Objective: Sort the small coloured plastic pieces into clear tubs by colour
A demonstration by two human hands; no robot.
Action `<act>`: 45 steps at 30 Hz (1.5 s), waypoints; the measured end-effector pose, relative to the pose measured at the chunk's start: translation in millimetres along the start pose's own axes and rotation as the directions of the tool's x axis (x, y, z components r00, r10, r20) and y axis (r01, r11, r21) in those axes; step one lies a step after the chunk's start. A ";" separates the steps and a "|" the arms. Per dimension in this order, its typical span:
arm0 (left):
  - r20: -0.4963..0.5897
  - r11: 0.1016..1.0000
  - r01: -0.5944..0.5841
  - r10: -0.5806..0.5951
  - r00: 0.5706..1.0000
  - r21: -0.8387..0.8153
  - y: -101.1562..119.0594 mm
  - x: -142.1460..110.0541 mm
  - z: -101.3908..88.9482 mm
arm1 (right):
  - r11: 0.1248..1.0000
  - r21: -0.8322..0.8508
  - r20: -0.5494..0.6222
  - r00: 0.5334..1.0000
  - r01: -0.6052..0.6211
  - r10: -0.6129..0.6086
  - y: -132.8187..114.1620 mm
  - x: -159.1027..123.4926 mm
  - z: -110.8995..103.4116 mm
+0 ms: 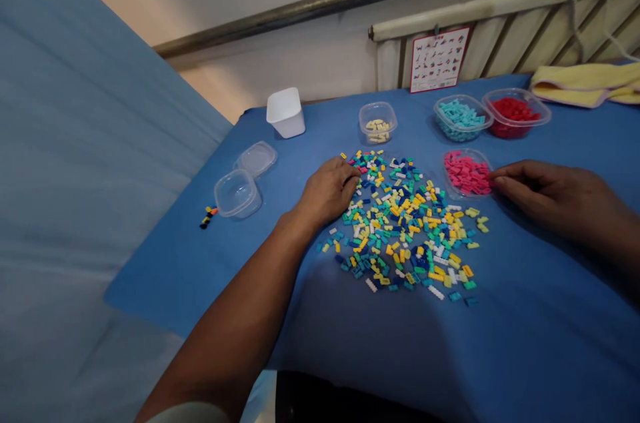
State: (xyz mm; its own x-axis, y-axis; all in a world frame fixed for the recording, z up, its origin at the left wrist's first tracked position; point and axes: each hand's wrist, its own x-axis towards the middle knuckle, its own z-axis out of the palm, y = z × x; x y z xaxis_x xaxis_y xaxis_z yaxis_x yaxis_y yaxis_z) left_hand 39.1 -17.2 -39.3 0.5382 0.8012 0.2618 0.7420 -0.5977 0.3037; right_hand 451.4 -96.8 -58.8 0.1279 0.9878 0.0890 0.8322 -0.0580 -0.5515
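A loose pile of small toy building bricks [400, 229] in yellow, teal, green, navy and white lies spread over the blue-covered table. At the pile's upper left edge, my left hand [327, 191] rests with its fingers curled down among the bricks; what its fingertips hold, if anything, is hidden. A few pink bricks show just beside them. To the right, the thumb and fingers of my right hand [555, 196] come together at the right rim of a clear tub of pink bricks [467, 173]. Whether they pinch the rim or a brick is too small to tell.
Behind the pile stand clear tubs of cream bricks [379, 124], turquoise bricks [461, 117] and red bricks [515, 111]. On the left are a white bin [287, 113], a clear tub [237, 195], a lid [257, 159] and a small brick figure [208, 217]. A yellow cloth [580, 85] lies back right.
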 end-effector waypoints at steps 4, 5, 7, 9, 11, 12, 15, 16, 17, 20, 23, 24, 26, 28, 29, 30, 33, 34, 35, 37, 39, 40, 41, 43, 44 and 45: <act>0.010 1.000 0.002 -0.002 1.000 -0.006 1.1 0.0 -0.7 | 1.000 0.004 -0.001 1.000 0.003 -0.003 -3.0 0.0 -0.2; 0.012 1.000 0.004 -0.004 1.000 -0.005 1.2 0.0 -0.8 | 1.000 0.002 -0.001 1.000 0.005 -0.005 -3.4 0.1 -0.1; 0.011 1.000 0.007 -0.007 1.000 0.000 1.1 0.1 -0.7 | 1.000 -0.003 -0.002 1.000 0.008 -0.008 -3.8 0.2 0.0; 0.009 1.000 0.003 -0.003 1.000 0.007 0.9 0.2 -0.5 | 1.000 -0.014 -0.007 1.000 -0.006 0.006 -3.8 0.2 -0.1; 0.008 1.000 -0.004 0.004 1.000 0.009 1.0 0.1 -0.4 | 0.999 -0.023 -0.006 1.000 -0.028 0.028 -3.7 -0.1 -0.2; 0.006 1.000 -0.007 0.007 1.000 0.008 1.2 0.1 -0.5 | 0.999 -0.026 -0.001 0.999 -0.036 0.036 -3.7 -0.5 -0.2; -0.002 1.000 -0.016 0.016 1.000 -0.005 1.9 -0.3 -0.8 | 0.999 -0.020 0.014 0.999 -0.037 0.038 -3.1 -1.9 0.2; -0.004 1.000 -0.020 0.020 1.000 -0.009 2.0 -0.4 -0.8 | 0.999 -0.020 0.017 0.999 -0.035 0.035 -2.9 -2.4 0.4; -0.004 1.000 -0.024 0.024 1.000 -0.013 1.9 -0.5 -0.8 | 0.999 -0.021 0.017 0.999 -0.031 0.032 -2.7 -2.8 0.6; -0.004 0.999 -0.027 0.026 1.000 -0.017 1.4 -0.6 -0.4 | 1.000 -0.020 0.020 1.000 -0.022 0.022 -2.6 -3.6 0.4; -0.005 1.000 -0.022 0.022 1.000 -0.020 1.0 -0.5 -0.2 | 1.000 -0.026 0.020 1.000 -0.014 0.014 -2.1 -3.5 -0.4; -0.004 1.000 -0.023 0.023 1.000 -0.021 1.0 -0.5 -0.2 | 0.999 -0.035 0.019 1.000 -0.009 0.010 -1.6 -3.3 -0.6; -0.003 0.999 -0.026 0.026 1.000 -0.022 1.1 -0.6 -0.2 | 0.999 -0.055 0.019 1.000 0.002 -0.001 -0.4 -3.1 -0.6; -0.006 0.999 -0.028 0.028 1.000 -0.018 1.1 -0.6 -0.2 | 0.998 -0.058 0.023 1.000 0.010 -0.009 0.6 -3.0 -0.2; -0.007 0.999 -0.028 0.028 1.000 -0.016 1.0 -0.7 -0.1 | 0.998 -0.056 0.021 1.000 0.012 -0.011 0.7 -3.1 0.0; -0.008 1.000 -0.026 0.026 1.000 -0.015 0.9 -0.7 0.0 | 0.999 -0.051 0.020 1.000 0.014 -0.013 0.5 -3.2 0.2; -0.001 1.000 -0.015 0.015 1.000 -0.017 0.7 -0.5 0.1 | 1.000 -0.031 0.012 1.000 0.002 -0.001 -1.3 -3.5 0.4; 0.001 1.000 -0.013 0.013 1.000 -0.018 0.8 -0.5 0.1 | 1.000 -0.025 0.013 1.000 -0.004 0.004 -1.8 -3.6 0.4; 0.003 1.000 -0.013 0.013 1.000 -0.017 0.9 -0.4 0.0 | 1.000 -0.019 0.010 1.000 -0.007 0.008 -2.2 -3.7 0.2; 0.004 1.000 -0.011 0.011 1.000 -0.016 1.4 -0.5 -0.3 | 1.000 -0.014 0.006 1.000 -0.006 0.006 -2.0 -3.9 0.0; 0.004 1.000 -0.006 0.006 1.000 -0.016 1.9 -0.6 -0.6 | 1.000 -0.025 0.006 1.000 -0.001 0.001 -1.1 -4.1 0.1; 0.005 1.000 -0.001 0.001 1.000 -0.016 2.1 -0.7 -0.7 | 0.999 -0.033 0.006 1.000 0.003 -0.003 -0.7 -4.1 0.2; 0.008 1.000 0.002 -0.002 1.000 -0.014 2.2 -0.7 -0.8 | 0.999 -0.038 0.005 1.000 0.007 -0.007 -0.5 -4.2 0.4; 0.012 1.000 0.006 -0.006 1.000 -0.011 2.0 -0.7 -0.8 | 0.999 -0.032 -0.004 1.000 0.018 -0.019 -0.9 -4.5 0.6; 0.011 1.000 0.006 -0.006 1.000 -0.010 1.8 -0.7 -0.7 | 1.000 -0.022 -0.007 1.000 0.023 -0.023 -1.7 -4.6 0.6; 0.011 1.000 0.005 -0.005 1.000 -0.010 1.7 -0.6 -0.7 | 1.000 -0.010 -0.008 1.000 0.023 -0.023 -2.8 -4.8 0.4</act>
State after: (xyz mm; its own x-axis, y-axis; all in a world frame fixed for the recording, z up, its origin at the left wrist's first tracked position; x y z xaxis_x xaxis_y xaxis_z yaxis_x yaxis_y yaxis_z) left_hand 39.7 -18.7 -38.4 0.5388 0.8043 0.2506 0.7406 -0.5940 0.3142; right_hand 448.2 -101.3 -58.0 0.1131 0.9877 0.1084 0.8400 -0.0367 -0.5414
